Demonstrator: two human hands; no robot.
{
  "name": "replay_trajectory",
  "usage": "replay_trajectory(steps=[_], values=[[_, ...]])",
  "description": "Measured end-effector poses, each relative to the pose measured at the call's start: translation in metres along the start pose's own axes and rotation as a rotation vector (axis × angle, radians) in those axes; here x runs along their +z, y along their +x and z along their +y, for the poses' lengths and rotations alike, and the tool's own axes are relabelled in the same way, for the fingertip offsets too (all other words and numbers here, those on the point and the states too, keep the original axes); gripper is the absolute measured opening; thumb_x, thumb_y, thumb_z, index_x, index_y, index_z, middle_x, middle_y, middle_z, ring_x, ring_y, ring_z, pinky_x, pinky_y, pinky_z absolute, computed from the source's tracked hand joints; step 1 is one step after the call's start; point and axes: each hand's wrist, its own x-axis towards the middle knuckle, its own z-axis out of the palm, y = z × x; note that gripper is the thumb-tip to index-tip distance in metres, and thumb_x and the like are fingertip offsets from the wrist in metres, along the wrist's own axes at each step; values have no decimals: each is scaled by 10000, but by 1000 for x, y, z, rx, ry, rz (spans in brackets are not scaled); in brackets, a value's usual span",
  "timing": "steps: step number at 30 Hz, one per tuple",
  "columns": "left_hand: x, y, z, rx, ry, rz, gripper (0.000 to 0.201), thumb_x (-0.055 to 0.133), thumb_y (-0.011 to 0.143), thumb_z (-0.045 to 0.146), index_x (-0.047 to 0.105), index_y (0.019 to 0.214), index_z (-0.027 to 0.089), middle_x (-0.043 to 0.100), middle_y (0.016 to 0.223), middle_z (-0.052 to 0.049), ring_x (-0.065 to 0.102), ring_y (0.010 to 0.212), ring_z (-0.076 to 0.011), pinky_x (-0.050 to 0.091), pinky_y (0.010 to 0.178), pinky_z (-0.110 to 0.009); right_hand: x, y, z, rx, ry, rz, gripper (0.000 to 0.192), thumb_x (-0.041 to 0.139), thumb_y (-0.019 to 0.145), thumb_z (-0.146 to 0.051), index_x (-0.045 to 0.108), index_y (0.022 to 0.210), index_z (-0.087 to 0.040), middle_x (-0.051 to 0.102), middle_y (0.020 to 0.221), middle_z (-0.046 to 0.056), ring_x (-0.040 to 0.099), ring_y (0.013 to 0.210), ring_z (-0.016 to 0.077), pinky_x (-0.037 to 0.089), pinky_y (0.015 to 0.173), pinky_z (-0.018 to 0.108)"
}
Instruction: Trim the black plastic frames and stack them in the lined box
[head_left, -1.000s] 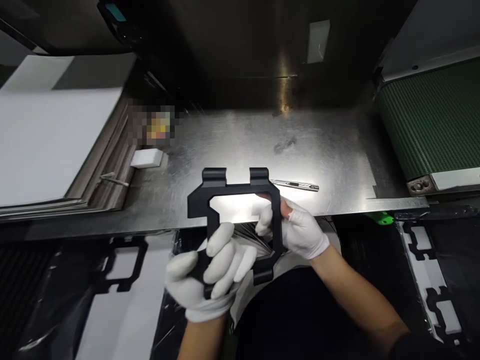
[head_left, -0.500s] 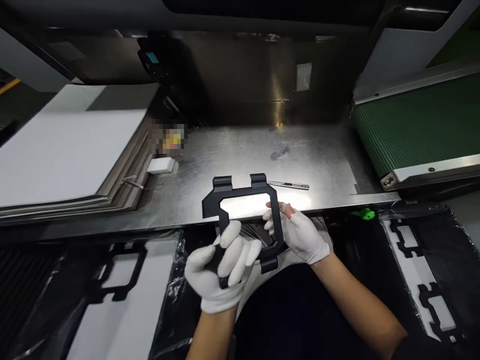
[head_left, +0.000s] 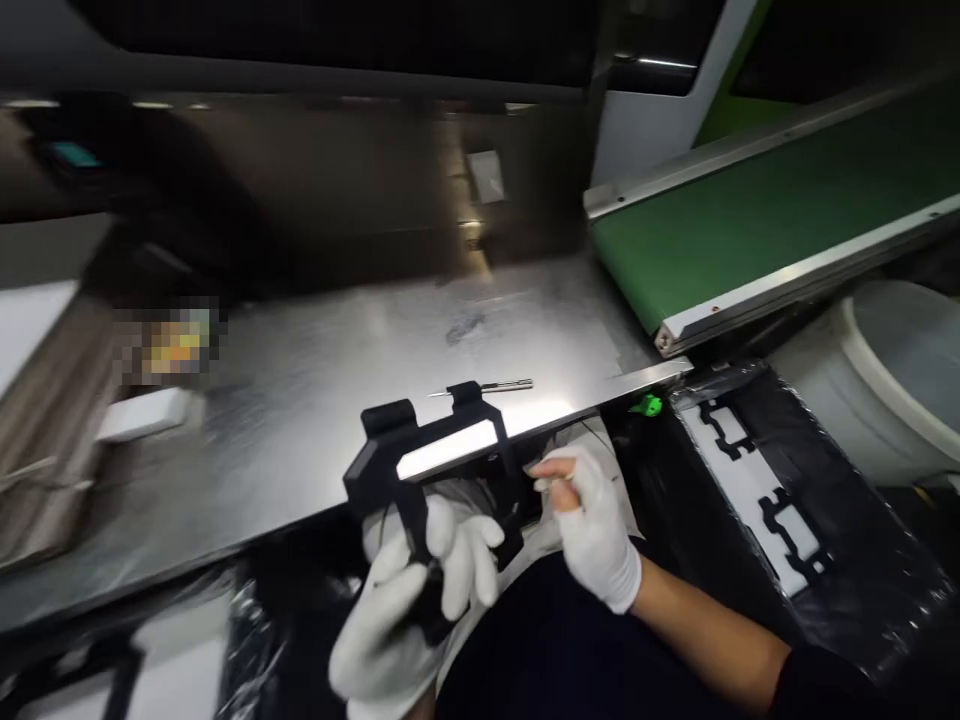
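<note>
Gripping one black frame part (head_left: 420,455) by its lower bar, the left hand (head_left: 409,600) sits low in the middle of the frame, its gloved fingers curled shut around the plastic. The part is tilted, its two top tabs over the near edge of the steel table (head_left: 300,380), at mid-frame. The right hand (head_left: 592,520), also in a white glove with bare fingertips showing, is just beside the frame's right side; its fingers are loosely bent and half open, and whether they touch the part is unclear. One slim metal tool (head_left: 487,386) lies on the table just beyond the part. One green conveyor belt (head_left: 750,220) runs across the upper right. At lower right, one black-lined tray (head_left: 817,480) holds two more black frame pieces on a white sheet (head_left: 750,490). One small white block (head_left: 146,413) rests at the left, blurred.
</note>
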Motion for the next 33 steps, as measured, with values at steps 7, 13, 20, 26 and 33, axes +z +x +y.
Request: replay_trajectory(steps=[7, 13, 20, 26, 33], values=[[27, 30, -29, -153, 72, -214, 197, 562, 1037, 445, 623, 1023, 258, 612, 644, 26, 668, 687, -208, 487, 989, -364, -39, -14, 0, 21, -197, 365, 225, 530, 1122, -446, 638, 1096, -250, 637, 998, 27, 633, 906, 186, 525, 865, 338], [28, 52, -40, -170, -152, -304, 182, 485, 996, 435, 540, 1004, 262, 442, 519, 52, 580, 566, -209, 477, 907, -375, -64, 9, 30, 538, 493, -94, 673, 478, 1041, -812, 709, 1013, -181, 688, 919, 78, 638, 848, 209, 535, 799, 345], [20, 49, -39, -169, -286, -149, 177, 482, 977, 415, 498, 937, 243, 344, 438, 80, 415, 405, -162, 422, 772, -365, -23, 23, 44, 715, 1230, -213, 509, 702, 977, -707, 690, 867, -210, 601, 759, 7, 471, 652, 142, 439, 644, 282], [0, 36, -32, -87, -241, -49, 161, 454, 981, 387, 517, 948, 243, 329, 447, 74, 434, 405, -170, 415, 750, -368, -16, 49, 48, 787, 1028, -125, 542, 795, 946, -611, 687, 1366, -288, 687, 1198, 51, 612, 930, 163, 533, 814, 296], [-12, 26, -21, -22, -52, -11, 179, 512, 1039, 430, 529, 988, 260, 437, 521, 76, 550, 521, -176, 468, 863, -372, -13, 56, 35, 505, 125, -29, 311, 654, 1038, -539, 689, 1039, -230, 629, 857, -1, 574, 760, 152, 489, 722, 291]])
